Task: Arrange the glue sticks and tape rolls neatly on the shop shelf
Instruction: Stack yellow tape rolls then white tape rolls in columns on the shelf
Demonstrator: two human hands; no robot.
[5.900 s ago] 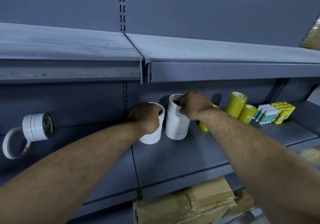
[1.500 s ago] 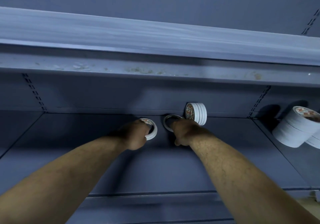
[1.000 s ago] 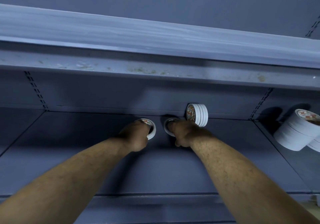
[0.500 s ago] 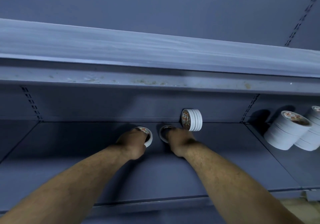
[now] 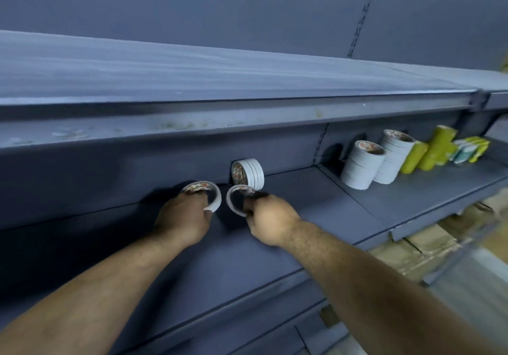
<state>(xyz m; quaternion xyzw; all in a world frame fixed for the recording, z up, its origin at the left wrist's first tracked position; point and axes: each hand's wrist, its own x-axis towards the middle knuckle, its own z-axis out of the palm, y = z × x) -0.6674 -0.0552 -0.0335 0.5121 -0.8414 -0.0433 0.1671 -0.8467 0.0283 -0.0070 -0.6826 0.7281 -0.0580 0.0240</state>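
Grey-blue metal forms the shelf (image 5: 275,261), whose front lip runs closest to the camera and climbs toward the right. Under that lip, at the lower right, brown boxes (image 5: 417,247) show, blurred. Two bare forearms reach over the lip from the bottom edge.

The left hand (image 5: 183,217) has its fingers curled round the near rim of a thin white tape ring, the left roll (image 5: 217,199), and grips it. The right hand (image 5: 272,222) pinches the near rim of a second thin ring, the right roll (image 5: 229,203), with its fingertips dark inside the hole; motion smears this hand a little. The two rolls sit side by side, close but apart, toward the back of the shelf. I cannot tell whether they rest on it or are held just above it.

Just behind the right roll a bundle (image 5: 251,174) of several thin white rolls stands on edge at the back panel (image 5: 137,170), its printed face turned left.

Farther right, past a seam in the shelf, a short stack (image 5: 360,167) of white rolls stands upright beside a tall stack (image 5: 395,159); the two look to be touching. Beyond them come yellow rolls (image 5: 439,148), in two stacks of unequal height, and last the glue sticks (image 5: 470,150), a blurred green, white and yellow cluster at the far end.

Over everything hangs the upper shelf (image 5: 192,79), its front strip scuffed and stained.
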